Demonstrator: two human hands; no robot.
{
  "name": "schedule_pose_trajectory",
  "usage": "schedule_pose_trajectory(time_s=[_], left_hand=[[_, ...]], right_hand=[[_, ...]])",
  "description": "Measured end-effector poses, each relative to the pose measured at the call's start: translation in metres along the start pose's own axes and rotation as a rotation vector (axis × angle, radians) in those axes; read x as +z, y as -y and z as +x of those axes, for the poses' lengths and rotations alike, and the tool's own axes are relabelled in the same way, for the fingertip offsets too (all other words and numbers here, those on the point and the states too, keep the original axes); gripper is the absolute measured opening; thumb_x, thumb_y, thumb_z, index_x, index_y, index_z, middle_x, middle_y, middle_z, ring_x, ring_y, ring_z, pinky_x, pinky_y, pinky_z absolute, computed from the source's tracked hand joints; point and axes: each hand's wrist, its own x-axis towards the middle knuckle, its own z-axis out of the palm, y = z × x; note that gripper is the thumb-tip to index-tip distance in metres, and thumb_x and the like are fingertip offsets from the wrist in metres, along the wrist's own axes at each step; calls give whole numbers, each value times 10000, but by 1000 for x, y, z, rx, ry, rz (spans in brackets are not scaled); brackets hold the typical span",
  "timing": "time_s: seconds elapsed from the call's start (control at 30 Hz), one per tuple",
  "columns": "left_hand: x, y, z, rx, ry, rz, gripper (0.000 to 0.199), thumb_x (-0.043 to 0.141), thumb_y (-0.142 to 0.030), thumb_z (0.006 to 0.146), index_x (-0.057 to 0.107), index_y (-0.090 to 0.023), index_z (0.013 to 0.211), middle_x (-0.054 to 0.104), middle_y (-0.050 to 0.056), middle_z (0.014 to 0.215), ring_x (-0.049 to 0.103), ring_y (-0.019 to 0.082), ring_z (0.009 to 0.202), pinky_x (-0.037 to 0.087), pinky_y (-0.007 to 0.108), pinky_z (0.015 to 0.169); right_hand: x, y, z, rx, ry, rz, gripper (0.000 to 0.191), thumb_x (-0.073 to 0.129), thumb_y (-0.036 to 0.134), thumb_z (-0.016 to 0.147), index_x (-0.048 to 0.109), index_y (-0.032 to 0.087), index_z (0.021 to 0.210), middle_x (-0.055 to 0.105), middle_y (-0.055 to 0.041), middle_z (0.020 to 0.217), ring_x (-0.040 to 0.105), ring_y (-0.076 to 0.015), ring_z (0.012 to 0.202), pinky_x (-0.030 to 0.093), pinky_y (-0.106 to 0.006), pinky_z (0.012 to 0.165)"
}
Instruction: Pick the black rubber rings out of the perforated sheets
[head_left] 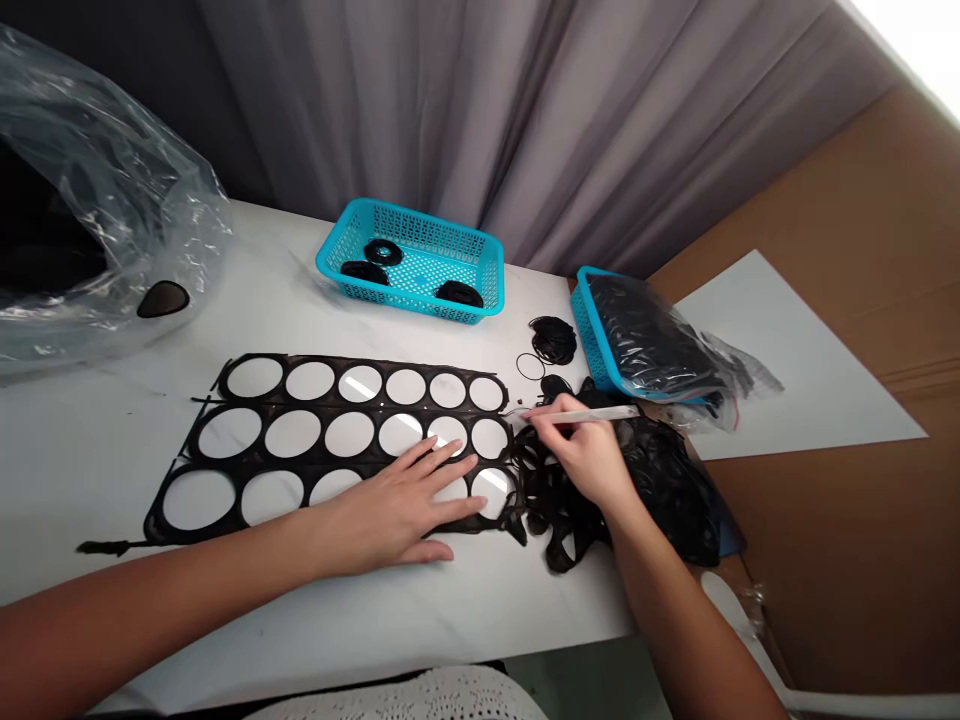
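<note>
A black sheet [319, 405] with rows of large round holes lies on the white table. My left hand [409, 500] rests flat on its right part, fingers spread. At the sheet's right edge, my right hand [585, 450] is closed around a slim, pale, pen-like tool [600, 414]. The thin tip of that tool points left, by the sheet's upper right edge; its exact kind is unclear. Beneath and beside my right hand spreads a tangled heap of black ring scraps [667, 480]. Farther back lie a small pile of thin black rings [553, 340] and one loose ring [531, 367].
A blue basket [491, 270] at the back holds a few black ring bundles. Another blue basket [592, 325] at right carries a clear bag of black pieces [652, 345]. A large clear plastic bag [172, 200] stands at left, near a small dark oval piece [163, 299]. Grey curtain behind.
</note>
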Motion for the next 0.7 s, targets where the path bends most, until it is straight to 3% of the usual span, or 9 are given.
schedule_pose_trajectory(time_s=[0.1, 0.2, 0.43, 0.7], left_hand=[[6, 7, 8, -84, -48, 61, 573, 560, -505, 979, 454, -220, 1465, 338, 141, 1605, 276, 317, 1500, 157, 501, 1237], [12, 14, 12, -118, -30, 102, 584, 601, -488, 960, 440, -253, 1470, 296, 132, 1625, 224, 334, 1515, 134, 539, 1230], [12, 16, 10, -115, -27, 74, 583, 586, -490, 968, 418, -294, 1490, 308, 94, 1625, 208, 329, 1520, 134, 546, 1226], [12, 15, 10, -120, -21, 80, 594, 615, -466, 955, 421, -290, 1488, 310, 101, 1623, 220, 335, 1516, 137, 541, 1227]], right_hand=[[23, 9, -5, 28, 181, 132, 140, 605, 287, 913, 655, 235, 793, 755, -36, 902, 684, -228, 850, 494, -334, 773], [35, 10, -10, 42, 239, 169, 108, 604, 256, 906, 684, 223, 843, 753, -36, 919, 681, -223, 895, 490, -338, 818], [39, 8, -17, 62, 239, 212, 97, 608, 256, 910, 683, 220, 861, 749, -35, 931, 680, -215, 890, 494, -339, 825], [41, 5, -22, -35, 205, 70, 122, 588, 245, 940, 623, 243, 824, 736, -27, 925, 664, -227, 888, 469, -365, 822]])
